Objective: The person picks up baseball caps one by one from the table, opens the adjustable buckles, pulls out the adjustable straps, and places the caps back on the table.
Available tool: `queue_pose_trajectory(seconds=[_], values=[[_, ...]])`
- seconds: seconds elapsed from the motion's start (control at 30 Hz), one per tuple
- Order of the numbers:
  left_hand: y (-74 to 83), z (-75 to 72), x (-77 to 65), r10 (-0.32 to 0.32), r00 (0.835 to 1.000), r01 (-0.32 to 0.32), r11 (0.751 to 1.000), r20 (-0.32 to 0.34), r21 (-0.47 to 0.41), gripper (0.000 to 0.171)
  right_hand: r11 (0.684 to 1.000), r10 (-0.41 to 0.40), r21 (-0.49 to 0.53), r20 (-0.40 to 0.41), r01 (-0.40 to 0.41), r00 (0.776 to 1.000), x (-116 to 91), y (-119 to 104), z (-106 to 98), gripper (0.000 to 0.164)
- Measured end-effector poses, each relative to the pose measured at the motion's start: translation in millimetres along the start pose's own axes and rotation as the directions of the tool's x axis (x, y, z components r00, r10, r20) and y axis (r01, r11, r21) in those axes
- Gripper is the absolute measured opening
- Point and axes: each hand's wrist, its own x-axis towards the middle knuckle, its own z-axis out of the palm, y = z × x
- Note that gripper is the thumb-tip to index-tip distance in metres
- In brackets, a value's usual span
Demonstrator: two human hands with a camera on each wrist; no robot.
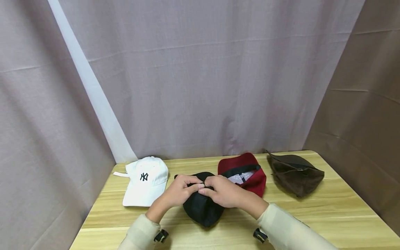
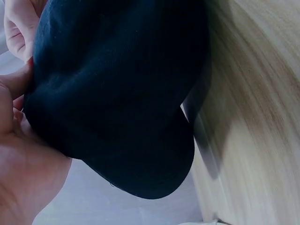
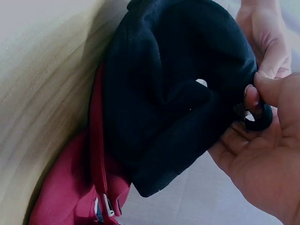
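A black cap is held at the front middle of the table, its crown towards me. My left hand pinches the cap's upper edge between thumb and fingers. From the other side my right hand pinches the same edge, the two thumbs meeting there. In the right wrist view, a loop of black strap with a small metal buckle shows by the right hand's fingers. The left wrist view shows the cap's dark side and rounded brim; the fingertips behind the edge are partly hidden.
Left of the black cap, a white cap with a dark NY logo lies on the wooden table. A red cap sits close behind my right hand, inside showing. Farther right lies a dark brown cap. Grey curtains hang behind.
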Motion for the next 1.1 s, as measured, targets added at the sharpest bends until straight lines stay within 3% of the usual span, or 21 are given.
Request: queue_pose_trajectory(seconds=[0.33,0.77,0.93,1.1], values=[[-5.7,-2.9,-2.1,0.022,0.999,-0.02,0.999,0.035,-0.04,0.017,0.979,-0.019,0.201,0.039,0.011,0.999,-3,3,-1,0.038],[-12.8,-3.2,-2.2,0.065,0.998,-0.062,0.992,0.023,-0.11,0.016,0.922,-0.145,0.371,0.077,0.106,0.986,1,14,-3,0.041],[-11.8,-4.1,-2.8,0.06,0.998,-0.057,0.992,0.026,-0.111,0.016,0.915,-0.154,0.387,0.077,0.113,0.985,2,18,-2,0.042],[-11.3,-4.4,-4.7,0.051,0.999,-0.049,0.994,0.013,-0.096,0.017,0.94,-0.09,0.333,0.045,0.07,0.995,1,16,2,0.041]])
